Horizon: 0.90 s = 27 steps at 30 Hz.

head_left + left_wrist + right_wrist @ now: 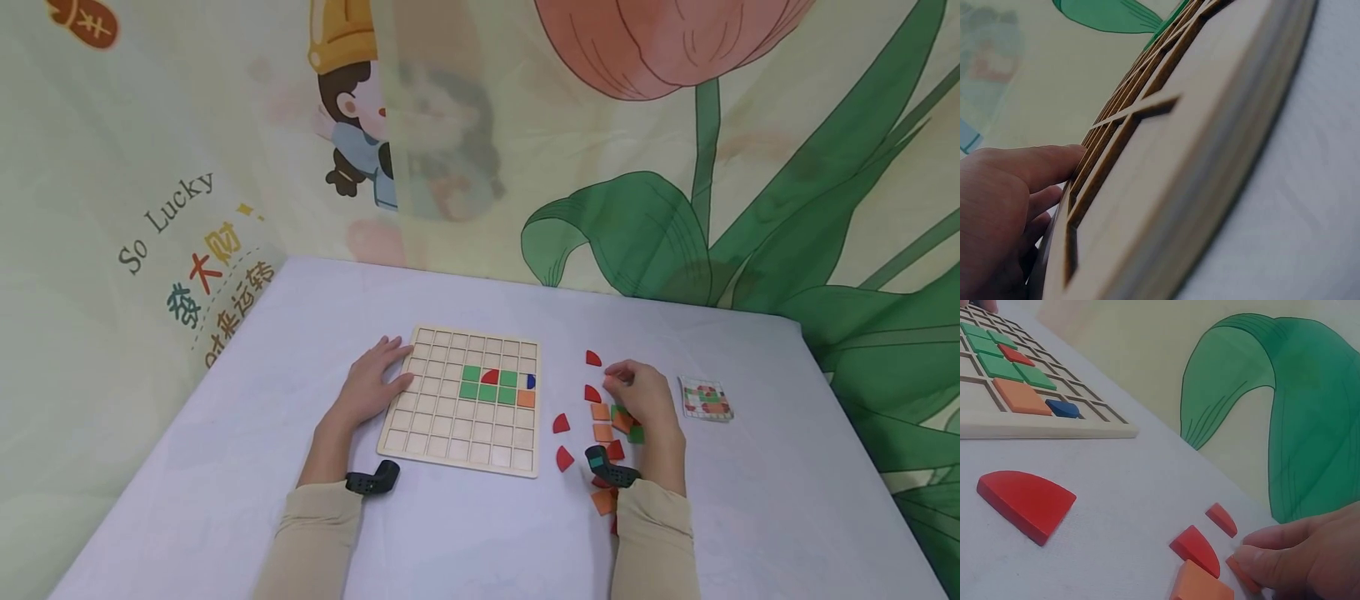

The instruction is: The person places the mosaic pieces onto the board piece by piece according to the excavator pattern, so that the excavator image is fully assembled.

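Note:
A square wooden grid board (435,417) lies on the table with several green squares (487,392), a red quarter-round piece (490,377), an orange square (527,398) and a blue rounded piece (531,382) in its cells. My left hand (370,383) rests at the board's left edge, fingers spread and touching the rim. To the right of the board, my right hand (645,396) pinches a small orange piece (1242,575) between thumb and index finger; its full shape is hidden. Loose red quarter-round pieces (1027,503) lie between the board and this hand.
Several orange squares (603,432), with green and red pieces, lie partly beneath my right hand and wrist. Right of it is a small stack of pattern cards (706,399). A printed cloth (465,167) hangs behind the white table (247,400).

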{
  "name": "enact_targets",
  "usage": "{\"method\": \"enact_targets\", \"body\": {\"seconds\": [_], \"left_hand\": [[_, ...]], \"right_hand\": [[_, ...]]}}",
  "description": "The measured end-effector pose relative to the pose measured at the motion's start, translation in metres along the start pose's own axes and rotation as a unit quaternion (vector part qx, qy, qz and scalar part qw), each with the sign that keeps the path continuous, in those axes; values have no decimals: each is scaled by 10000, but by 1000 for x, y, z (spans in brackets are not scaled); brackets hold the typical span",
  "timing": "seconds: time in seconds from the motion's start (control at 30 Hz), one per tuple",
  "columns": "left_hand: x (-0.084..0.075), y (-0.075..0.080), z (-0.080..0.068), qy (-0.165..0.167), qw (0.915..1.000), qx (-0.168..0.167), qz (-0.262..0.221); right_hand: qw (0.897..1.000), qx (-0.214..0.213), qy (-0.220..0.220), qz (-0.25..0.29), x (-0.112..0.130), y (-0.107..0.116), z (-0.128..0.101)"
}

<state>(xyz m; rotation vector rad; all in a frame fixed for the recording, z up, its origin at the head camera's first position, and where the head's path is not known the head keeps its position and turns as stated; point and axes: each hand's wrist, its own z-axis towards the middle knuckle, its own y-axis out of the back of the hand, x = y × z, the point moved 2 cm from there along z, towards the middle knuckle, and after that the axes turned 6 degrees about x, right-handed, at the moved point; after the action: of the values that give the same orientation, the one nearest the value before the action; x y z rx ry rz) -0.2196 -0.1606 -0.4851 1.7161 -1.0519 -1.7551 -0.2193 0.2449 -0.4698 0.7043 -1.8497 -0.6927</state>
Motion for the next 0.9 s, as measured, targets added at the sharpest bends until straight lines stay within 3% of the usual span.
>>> {"method": "enact_targets", "body": {"seconds": [0.43,0.9], "left_hand": [[2,-1,1,-27,10000,-13,-38],[3,-1,2,-26,10000,18,-84]], "right_hand": [[9977,-105,657,-107,15,-13,0],[9971,-96,746,-59,32,-25,0]]}}
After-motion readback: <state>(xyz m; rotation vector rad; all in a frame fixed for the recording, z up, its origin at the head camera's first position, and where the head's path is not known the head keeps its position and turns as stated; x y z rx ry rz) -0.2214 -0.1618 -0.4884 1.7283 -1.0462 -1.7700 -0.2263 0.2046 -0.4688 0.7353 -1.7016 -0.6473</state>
